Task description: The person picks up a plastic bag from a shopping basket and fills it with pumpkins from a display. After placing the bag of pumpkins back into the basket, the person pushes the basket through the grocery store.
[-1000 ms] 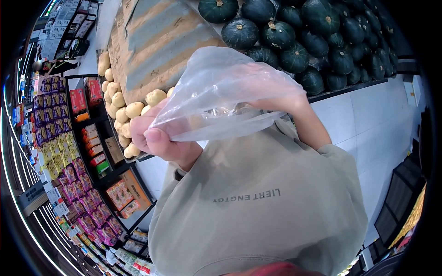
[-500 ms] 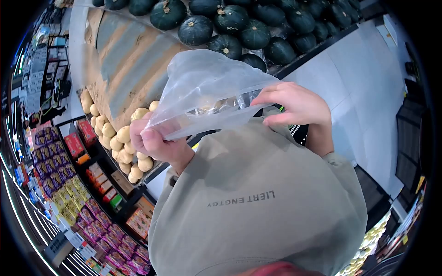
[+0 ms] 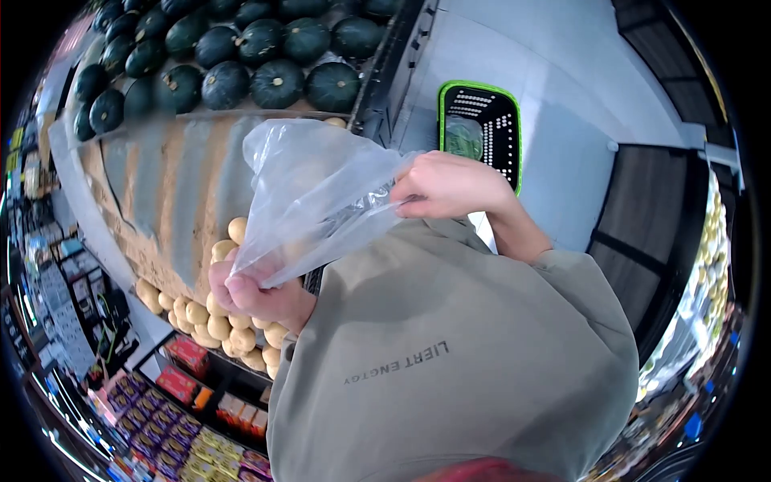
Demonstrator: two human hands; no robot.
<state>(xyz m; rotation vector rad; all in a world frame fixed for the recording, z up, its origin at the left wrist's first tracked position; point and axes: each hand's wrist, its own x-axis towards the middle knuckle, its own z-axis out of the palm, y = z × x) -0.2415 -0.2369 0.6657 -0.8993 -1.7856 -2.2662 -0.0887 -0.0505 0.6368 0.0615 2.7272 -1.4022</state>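
Observation:
A clear plastic bag (image 3: 313,177) is stretched between both hands, its mouth spread apart toward the body. My left hand (image 3: 255,291) pinches one edge of the opening, close above the potatoes (image 3: 218,327). The opposite edge is gripped by my right hand (image 3: 450,186), with its fingers closed on the film. Nothing shows inside the bag. Beyond it lie dark green squashes (image 3: 277,83) on the display, and part of the bag hangs over the brown striped sheet (image 3: 173,201).
On the floor past my right hand is a black basket with a green rim (image 3: 520,136), holding a bagged green item. Packaged goods (image 3: 152,426) fill shelves at the lower left. A dark-panelled stand (image 3: 642,217) is at the right.
The view has turned, bringing the green-rimmed basket into full sight. Both hands still hold the bag and appear slightly further left and lower in the view.

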